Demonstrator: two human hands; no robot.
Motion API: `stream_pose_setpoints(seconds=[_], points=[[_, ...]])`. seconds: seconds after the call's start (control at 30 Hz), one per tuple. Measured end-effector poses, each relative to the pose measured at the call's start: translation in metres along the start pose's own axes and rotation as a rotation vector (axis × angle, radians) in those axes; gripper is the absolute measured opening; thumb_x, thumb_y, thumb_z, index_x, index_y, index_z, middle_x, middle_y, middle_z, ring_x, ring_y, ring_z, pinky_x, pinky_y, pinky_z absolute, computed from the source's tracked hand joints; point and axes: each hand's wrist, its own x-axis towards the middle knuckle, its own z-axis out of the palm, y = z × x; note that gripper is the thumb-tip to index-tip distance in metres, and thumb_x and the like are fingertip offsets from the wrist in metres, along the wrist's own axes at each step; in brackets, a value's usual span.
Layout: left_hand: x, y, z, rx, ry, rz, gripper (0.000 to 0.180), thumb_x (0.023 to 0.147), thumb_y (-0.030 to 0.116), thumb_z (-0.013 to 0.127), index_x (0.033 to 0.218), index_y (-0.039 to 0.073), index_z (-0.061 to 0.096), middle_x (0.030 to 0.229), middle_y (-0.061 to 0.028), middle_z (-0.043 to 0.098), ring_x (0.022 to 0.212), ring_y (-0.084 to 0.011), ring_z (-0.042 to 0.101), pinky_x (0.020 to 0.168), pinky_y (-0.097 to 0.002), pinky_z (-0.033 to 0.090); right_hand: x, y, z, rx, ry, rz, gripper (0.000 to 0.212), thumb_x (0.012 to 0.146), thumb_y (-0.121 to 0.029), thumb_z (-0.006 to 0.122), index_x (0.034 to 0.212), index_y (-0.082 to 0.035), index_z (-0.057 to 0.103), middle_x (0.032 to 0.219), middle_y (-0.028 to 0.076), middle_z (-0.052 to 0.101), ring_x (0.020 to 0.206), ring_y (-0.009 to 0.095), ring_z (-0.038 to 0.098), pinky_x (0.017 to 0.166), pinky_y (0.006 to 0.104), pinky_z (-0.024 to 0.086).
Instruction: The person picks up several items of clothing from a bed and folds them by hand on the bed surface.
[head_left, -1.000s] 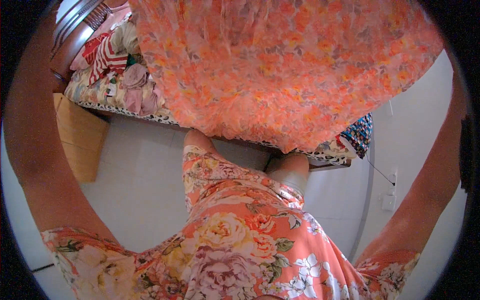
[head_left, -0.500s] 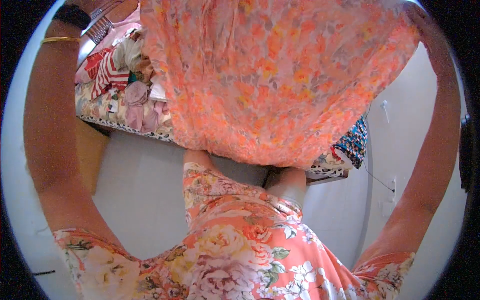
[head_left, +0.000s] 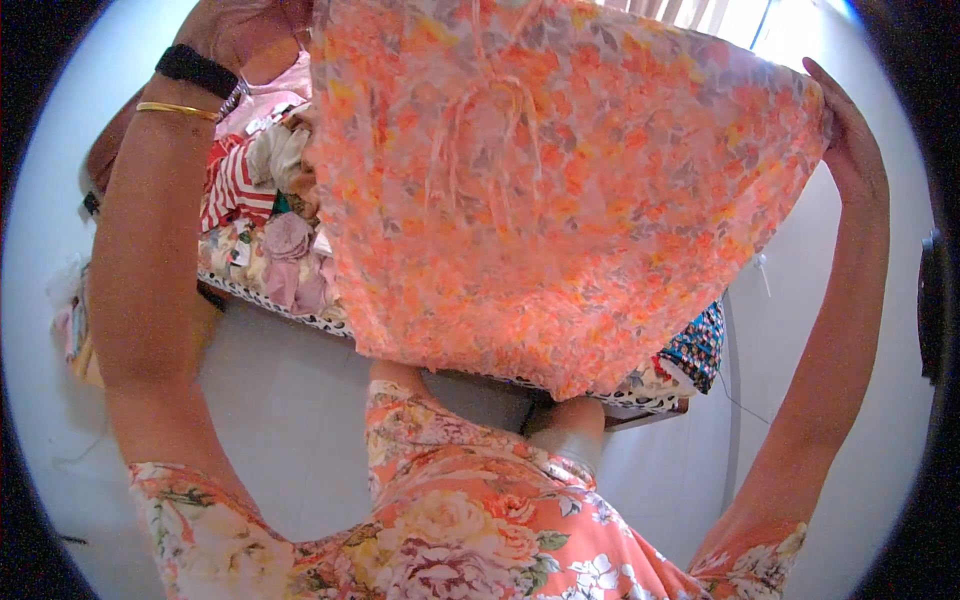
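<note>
A thin orange floral garment (head_left: 570, 200) hangs spread out between my raised hands. Narrow ties dangle down its front, and its gathered lower edge falls across my legs, in front of the bed. At its upper left, my left hand (head_left: 255, 18) holds the cloth; the fingers are partly cut off by the top of the picture. A black band and a gold bangle circle that wrist. My right hand (head_left: 852, 135) grips the garment's right corner, one finger sticking up above the edge.
Behind the garment stands a bed (head_left: 300, 315) with a patterned cover. On its left part lie heaped clothes, among them a red-and-white striped piece (head_left: 238, 185) and a mauve one (head_left: 290, 255). A dark blue patterned cloth (head_left: 697, 345) hangs at the right corner. A cable runs by the right wall.
The garment now hangs lower in the picture, its ties and upper edge showing. My left hand has shifted right; my right hand has come lower into view.
</note>
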Motion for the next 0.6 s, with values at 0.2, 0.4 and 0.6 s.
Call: stream_pose_setpoints(seconds=[0.2,0.4,0.6], points=[[-0.001,0.000,-0.014,0.142,-0.283,0.019,0.034,0.084,-0.006,0.054,0.119,-0.007,0.057,0.106,-0.0152,0.066,0.092,-0.0220,0.066,0.085,-0.0330,0.055,-0.001,-0.009,-0.013,-0.145,-0.396,-0.151,0.050,0.091,-0.020,0.059,0.136,-0.002,0.050,0.125,0.009,0.060,0.113,0.016,0.058,0.102,0.0329,0.043],[-0.012,-0.004,0.019,1.247,-0.027,0.157,0.021,0.082,0.000,0.061,0.101,-0.004,0.068,0.087,-0.0086,0.069,0.074,-0.0129,0.062,0.070,-0.0260,0.051,-0.025,-0.003,0.005,-0.777,-0.218,-0.254,0.049,0.091,-0.029,0.062,0.131,-0.003,0.054,0.113,0.006,0.065,0.108,0.016,0.060,0.104,0.0317,0.040],[0.000,0.002,-0.008,1.366,0.002,0.405,0.020,0.091,0.014,0.063,0.075,0.002,0.062,0.066,0.0044,0.054,0.061,-0.0049,0.047,0.056,-0.0239,0.041,-0.003,-0.007,-0.012,-1.005,-0.142,-0.288,0.036,0.090,-0.028,0.062,0.116,-0.004,0.058,0.100,0.004,0.065,0.095,0.014,0.061,0.090,0.0296,0.045]])
